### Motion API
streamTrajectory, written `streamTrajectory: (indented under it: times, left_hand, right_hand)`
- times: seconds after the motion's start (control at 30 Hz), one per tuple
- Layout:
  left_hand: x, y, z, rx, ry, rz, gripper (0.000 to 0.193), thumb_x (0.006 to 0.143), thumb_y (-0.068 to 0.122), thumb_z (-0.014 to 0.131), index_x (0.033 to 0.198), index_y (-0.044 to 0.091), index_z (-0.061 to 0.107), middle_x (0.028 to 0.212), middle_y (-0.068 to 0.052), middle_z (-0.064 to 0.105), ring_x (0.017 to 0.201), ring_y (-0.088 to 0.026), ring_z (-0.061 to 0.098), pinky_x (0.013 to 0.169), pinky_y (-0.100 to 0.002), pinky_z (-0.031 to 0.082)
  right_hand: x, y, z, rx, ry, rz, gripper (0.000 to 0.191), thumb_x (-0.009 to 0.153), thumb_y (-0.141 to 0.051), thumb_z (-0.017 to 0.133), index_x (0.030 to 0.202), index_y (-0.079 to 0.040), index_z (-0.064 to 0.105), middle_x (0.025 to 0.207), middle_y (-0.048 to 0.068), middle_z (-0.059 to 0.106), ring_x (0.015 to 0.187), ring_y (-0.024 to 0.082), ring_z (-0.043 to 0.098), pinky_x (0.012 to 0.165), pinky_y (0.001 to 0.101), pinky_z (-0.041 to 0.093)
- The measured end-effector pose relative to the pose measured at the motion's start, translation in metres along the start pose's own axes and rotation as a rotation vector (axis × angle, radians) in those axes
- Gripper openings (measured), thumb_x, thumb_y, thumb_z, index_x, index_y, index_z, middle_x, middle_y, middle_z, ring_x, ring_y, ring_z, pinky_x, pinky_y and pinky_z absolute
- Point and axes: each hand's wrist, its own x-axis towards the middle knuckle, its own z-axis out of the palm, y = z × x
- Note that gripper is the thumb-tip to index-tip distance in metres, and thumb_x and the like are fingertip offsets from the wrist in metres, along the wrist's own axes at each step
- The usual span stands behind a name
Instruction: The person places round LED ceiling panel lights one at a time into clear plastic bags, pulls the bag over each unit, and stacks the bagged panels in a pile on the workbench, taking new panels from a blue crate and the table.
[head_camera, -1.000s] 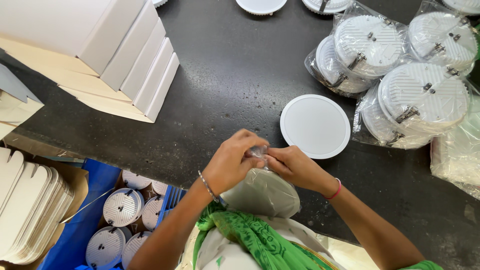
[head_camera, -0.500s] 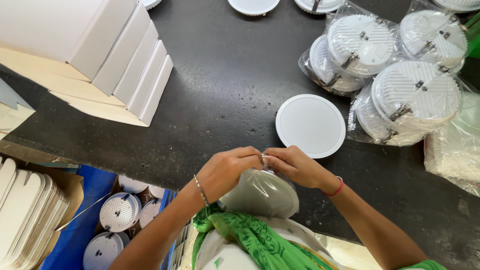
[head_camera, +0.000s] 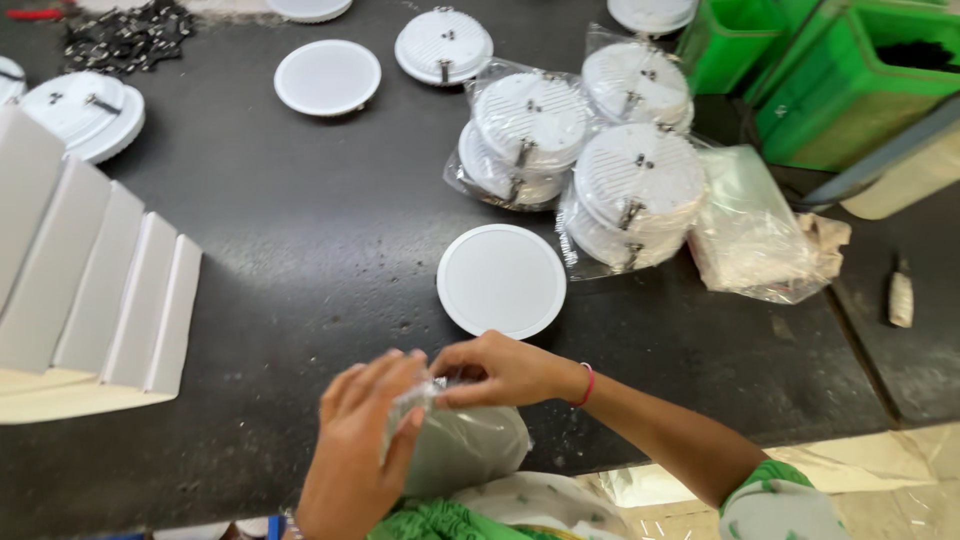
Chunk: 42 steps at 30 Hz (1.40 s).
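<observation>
We note both hands at the near edge of the dark table (head_camera: 300, 250), working on one round disc in a clear plastic bag (head_camera: 462, 447). The left hand (head_camera: 362, 440) is curled around the bag's left side, fingers bent over its top; the right hand (head_camera: 505, 368) is pinched shut on the gathered mouth of the bag, just where the two hands meet. The bagged disc sits between and just below the hands, against the table edge.

Progress, as we judge it: the disc appears already inside its bag, and the mouth is being gathered but does not look sealed or folded down yet. Beyond the right hand, well apart, lie finished bagged fixtures (head_camera: 585, 150), several to a cluster. Just past the right hand's fingers rests one bare white disc (head_camera: 501, 280), not yet bagged. Further out from the left hand are more bare discs (head_camera: 327, 77), so we judge a fair share of the work is left. A stack of spare bags (head_camera: 745, 225) lies out to the right, beyond the right wrist.

Hard to make out: the bag mouth is hidden under the fingers, so we cannot tell whether it is twisted or only held. The disc's face is blurred by the plastic. Flat white cartons (head_camera: 95, 270), far out from the left hand, are cut off by the frame
</observation>
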Motion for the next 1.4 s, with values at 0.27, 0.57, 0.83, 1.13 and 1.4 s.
streamTrajectory:
  times: [0.27, 0.57, 0.83, 1.13, 1.4]
  left_hand:
    - [-0.045, -0.058, -0.022, -0.223, 0.263, -0.436, 0.075, 0.086, 0.023, 0.07, 0.151, 0.0, 0.038, 0.15, -0.019, 0.05, 0.134, -0.031, 0.054, 0.112, -0.049, 0.038]
    - [-0.081, -0.067, 0.017, -0.382, 0.211, -0.611, 0.074, 0.087, 0.013, 0.068, 0.152, 0.002, 0.035, 0.148, -0.018, 0.052, 0.116, -0.025, 0.068, 0.1, -0.04, 0.052]
    - [-0.054, -0.025, 0.052, -0.385, 0.08, -0.593, 0.064, 0.088, 0.014, 0.067, 0.148, 0.005, 0.044, 0.146, -0.016, 0.052, 0.113, -0.024, 0.07, 0.097, -0.038, 0.055]
    - [0.005, 0.046, 0.136, -0.358, -0.166, -0.397, 0.057, 0.088, 0.012, 0.068, 0.142, 0.006, 0.052, 0.145, -0.017, 0.05, 0.109, -0.024, 0.071, 0.091, -0.038, 0.057]
    - [0.07, 0.139, 0.223, -0.525, -0.362, -0.146, 0.047, 0.088, 0.01, 0.07, 0.133, 0.008, 0.06, 0.142, -0.01, 0.056, 0.103, -0.022, 0.073, 0.085, -0.034, 0.06]
  right_hand:
    - [-0.013, 0.091, -0.115, 0.684, 0.948, 0.132, 0.018, 0.096, -0.027, 0.064, 0.099, -0.012, 0.073, 0.082, -0.002, 0.069, 0.067, 0.008, 0.062, 0.056, 0.0248, 0.051]
    - [0.002, 0.154, -0.255, 0.882, 1.446, -0.309, 0.026, 0.099, -0.017, 0.065, 0.113, -0.001, 0.05, 0.106, 0.011, 0.065, 0.088, 0.023, 0.069, 0.073, 0.0424, 0.067]
    - [-0.022, 0.175, -0.26, 0.861, 1.176, -0.224, 0.028, 0.1, -0.014, 0.063, 0.124, 0.001, 0.057, 0.113, 0.012, 0.064, 0.094, 0.022, 0.069, 0.086, 0.0409, 0.064]
    - [-0.234, 0.172, -0.182, 0.273, 1.325, 0.006, 0.017, 0.102, -0.01, 0.062, 0.109, 0.005, 0.065, 0.104, 0.008, 0.07, 0.091, 0.016, 0.074, 0.082, 0.027, 0.062]
    - [-0.334, 0.188, -0.175, -0.649, 1.209, 0.237, 0.028, 0.087, 0.001, 0.067, 0.113, -0.005, 0.074, 0.107, 0.011, 0.072, 0.097, 0.028, 0.068, 0.086, 0.0371, 0.054]
